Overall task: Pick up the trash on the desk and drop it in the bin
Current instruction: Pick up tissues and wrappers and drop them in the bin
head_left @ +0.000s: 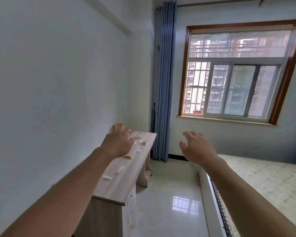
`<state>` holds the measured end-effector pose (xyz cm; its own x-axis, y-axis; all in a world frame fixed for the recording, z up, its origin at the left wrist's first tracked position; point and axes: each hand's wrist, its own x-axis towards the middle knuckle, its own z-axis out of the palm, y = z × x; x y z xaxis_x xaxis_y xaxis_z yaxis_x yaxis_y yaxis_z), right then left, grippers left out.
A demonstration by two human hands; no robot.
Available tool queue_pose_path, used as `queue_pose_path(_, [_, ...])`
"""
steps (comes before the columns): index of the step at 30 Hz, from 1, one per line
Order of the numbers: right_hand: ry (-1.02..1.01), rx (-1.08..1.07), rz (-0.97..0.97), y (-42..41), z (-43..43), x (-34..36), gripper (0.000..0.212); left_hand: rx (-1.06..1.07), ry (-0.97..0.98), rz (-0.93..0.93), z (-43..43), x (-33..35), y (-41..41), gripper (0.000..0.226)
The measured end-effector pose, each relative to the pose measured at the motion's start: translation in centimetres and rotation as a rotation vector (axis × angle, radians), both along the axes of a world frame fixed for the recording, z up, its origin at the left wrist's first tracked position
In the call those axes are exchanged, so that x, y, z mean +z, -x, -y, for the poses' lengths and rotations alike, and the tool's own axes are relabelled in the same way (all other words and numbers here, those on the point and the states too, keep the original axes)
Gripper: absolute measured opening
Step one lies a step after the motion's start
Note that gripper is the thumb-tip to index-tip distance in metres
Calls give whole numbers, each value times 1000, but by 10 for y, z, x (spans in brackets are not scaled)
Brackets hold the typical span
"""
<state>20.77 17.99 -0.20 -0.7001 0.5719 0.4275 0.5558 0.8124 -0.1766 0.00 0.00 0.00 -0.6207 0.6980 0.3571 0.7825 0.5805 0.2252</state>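
Trash sits centre-left of frame, scattered on the pale wood-grain desk: crumpled white paper scraps, green wad, yellow wrapper. Likely feather-light, soft, crushable; pinch each from above. Fingers spread, nothing held: left hand, right hand. No bin in view.

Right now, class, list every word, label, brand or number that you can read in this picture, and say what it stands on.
No text here can be read.
Yellow scrap on the desk: too small and blurred to show any print.
Green scrap: the same.
Through the window: no sign or number is legible.
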Motion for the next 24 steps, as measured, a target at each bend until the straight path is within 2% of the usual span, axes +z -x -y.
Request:
queue_pose_path(6, [-9,-17,59,68,-10,-12,49,16,-7,-8,-15,-19,69,38])
queue_pose_path(15, [-11,-77,129,158,-40,-37,49,-59,-29,1,-58,-50,160,42])
queue_pose_path(24, [-28,29,166,237,-92,-66,43,34,-22,27,-90,-85,220,45])
